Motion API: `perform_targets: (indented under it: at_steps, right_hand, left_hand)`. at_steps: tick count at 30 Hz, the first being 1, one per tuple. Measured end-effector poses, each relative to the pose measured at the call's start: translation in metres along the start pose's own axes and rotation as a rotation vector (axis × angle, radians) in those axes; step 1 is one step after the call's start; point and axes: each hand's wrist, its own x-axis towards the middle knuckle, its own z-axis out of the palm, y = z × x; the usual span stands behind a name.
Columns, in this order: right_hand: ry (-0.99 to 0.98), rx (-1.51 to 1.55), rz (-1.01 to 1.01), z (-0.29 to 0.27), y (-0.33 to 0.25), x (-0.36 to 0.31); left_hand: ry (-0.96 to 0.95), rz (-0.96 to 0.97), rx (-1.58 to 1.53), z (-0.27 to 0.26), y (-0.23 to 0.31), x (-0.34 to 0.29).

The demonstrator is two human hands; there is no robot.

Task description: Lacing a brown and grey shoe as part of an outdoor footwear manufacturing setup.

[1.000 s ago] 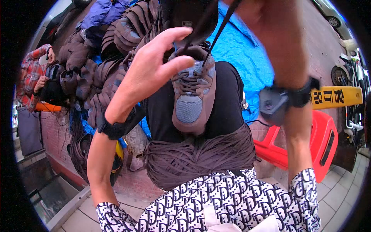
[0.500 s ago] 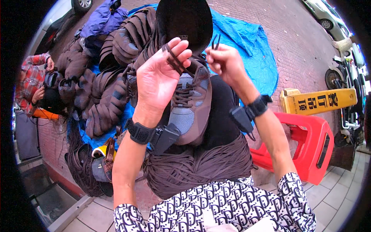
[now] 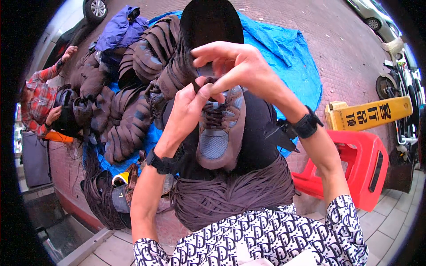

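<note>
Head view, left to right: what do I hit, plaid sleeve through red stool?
Red plaid sleeve → purple bundle → brown-and-grey laced shoe → red plastic stool.

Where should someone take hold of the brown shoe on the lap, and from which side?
Probably across the rounded toe of the shoe, from the person's body side: it points that way, uncovered, while the left hand and right hand crowd the far end.
</note>
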Motion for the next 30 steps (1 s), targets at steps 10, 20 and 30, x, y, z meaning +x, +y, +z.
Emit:
perform_targets:
  at_steps: [10, 20, 30]
  right_hand:
    - [0.027, 0.018, 0.164, 0.010, 0.043, -0.004]
    - [0.419, -0.763, -0.500, 0.018, 0.064, -0.003]
    - [0.462, 0.188, 0.064, 0.030, 0.051, -0.009]
  left_hand:
    - [-0.016, -0.242, -0.283, 0.000, -0.013, -0.003]
    - [0.228, 0.223, 0.474, 0.004, -0.010, -0.005]
    - [0.109, -0.112, 0.088, -0.005, -0.002, -0.001]
